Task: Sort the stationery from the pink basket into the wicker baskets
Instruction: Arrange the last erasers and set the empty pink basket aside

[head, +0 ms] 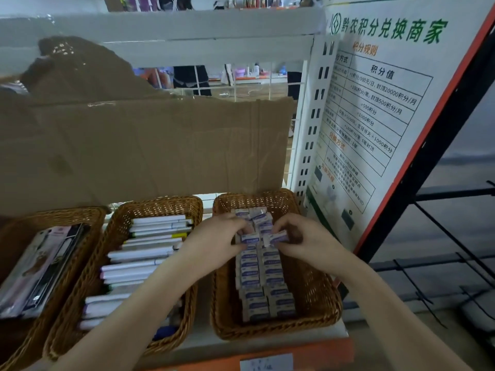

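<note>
Beside a poster [375, 108] headed "黔农积分兑换商家", both hands' fingers [238, 246] each pinch 1 eraser [250, 238].

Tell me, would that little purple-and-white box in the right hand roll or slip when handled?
The box looks flat-sided, so it probably won't roll. The right hand pinches it with fingertips, suggesting it's light. Its wrapper looks smooth, possibly slippery.

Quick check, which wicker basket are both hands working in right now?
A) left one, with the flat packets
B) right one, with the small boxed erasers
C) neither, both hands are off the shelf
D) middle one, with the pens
B: the left hand and the right hand both reach into the right basket, each holding one of the small boxes lined up in rows there; the pens lie untouched in the middle basket.
</note>
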Motion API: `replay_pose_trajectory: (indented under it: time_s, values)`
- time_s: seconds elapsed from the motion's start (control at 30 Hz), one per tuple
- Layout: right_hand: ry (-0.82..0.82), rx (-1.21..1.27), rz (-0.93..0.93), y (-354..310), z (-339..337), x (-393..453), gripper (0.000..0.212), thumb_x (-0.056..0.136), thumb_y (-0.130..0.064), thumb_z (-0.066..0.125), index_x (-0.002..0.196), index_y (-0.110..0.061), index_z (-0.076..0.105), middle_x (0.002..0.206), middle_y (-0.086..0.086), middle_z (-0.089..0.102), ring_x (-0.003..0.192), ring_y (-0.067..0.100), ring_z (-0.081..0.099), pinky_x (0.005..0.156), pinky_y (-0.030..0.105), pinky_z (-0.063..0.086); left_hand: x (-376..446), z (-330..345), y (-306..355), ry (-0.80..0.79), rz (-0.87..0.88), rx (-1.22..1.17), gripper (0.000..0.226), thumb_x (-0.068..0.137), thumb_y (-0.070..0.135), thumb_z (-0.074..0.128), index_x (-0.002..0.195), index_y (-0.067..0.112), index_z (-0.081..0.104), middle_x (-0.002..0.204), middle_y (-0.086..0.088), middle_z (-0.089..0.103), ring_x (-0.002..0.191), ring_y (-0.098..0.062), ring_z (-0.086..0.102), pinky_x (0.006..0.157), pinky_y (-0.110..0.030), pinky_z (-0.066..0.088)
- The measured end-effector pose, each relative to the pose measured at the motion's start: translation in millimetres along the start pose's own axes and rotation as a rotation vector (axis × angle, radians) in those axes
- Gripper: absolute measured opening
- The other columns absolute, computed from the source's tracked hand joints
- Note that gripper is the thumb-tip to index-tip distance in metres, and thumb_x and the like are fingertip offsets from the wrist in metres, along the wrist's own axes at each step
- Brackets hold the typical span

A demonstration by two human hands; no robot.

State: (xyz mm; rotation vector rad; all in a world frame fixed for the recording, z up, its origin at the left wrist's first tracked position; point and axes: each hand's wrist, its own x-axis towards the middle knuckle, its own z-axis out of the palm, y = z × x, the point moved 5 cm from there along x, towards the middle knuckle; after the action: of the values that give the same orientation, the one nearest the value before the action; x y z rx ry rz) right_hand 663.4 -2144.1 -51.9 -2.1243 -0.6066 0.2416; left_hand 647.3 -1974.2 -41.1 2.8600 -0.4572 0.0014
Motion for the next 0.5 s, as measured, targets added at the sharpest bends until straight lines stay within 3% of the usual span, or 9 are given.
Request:
replay_pose_trajectory:
  time_s: [0.1, 0.23, 0.5]
  values:
    - [-0.006, 0.034, 0.023, -1, 3, -23, 0.021, 0.082, -0.018, 0.072, 0.095, -0.027, 0.060, 0.105, -0.013, 0.062, 0.100, 0.001, 0.059, 0.089, 0.028, 0.050, -25, 7, 13, -0.022, 0.013, -0.002, 0.030, 0.087, 0.040, 0.062, 0.116, 0.033, 0.057, 0.112, 0.017, 0.053, 0.095, 0.002, 0.046, 0.077, -0.016, 0.040]
    - [-0.092, -0.207, -0.025, 0, 21, -46, 0.018, 0.084, -0.024, 0.069, 0.097, -0.029, 0.059, 0.103, -0.015, 0.058, 0.095, -0.003, 0.054, 0.082, 0.018, 0.047, -44, 26, 30, -0.113, 0.069, 0.071, 0.032, 0.087, 0.040, 0.061, 0.117, 0.032, 0.057, 0.115, 0.014, 0.055, 0.109, -0.007, 0.045, 0.088, -0.024, 0.044]
    - [-0.198, -0.518, -0.109, 8, 44, -35, 0.021, 0.086, -0.017, 0.063, 0.107, -0.018, 0.058, 0.113, -0.004, 0.056, 0.111, 0.010, 0.042, 0.089, 0.024, 0.037, -44, 45, 30, -0.120, 0.061, 0.194, 0.032, 0.089, 0.034, 0.061, 0.120, 0.027, 0.056, 0.117, 0.006, 0.052, 0.113, -0.016, 0.043, 0.088, -0.031, 0.043]
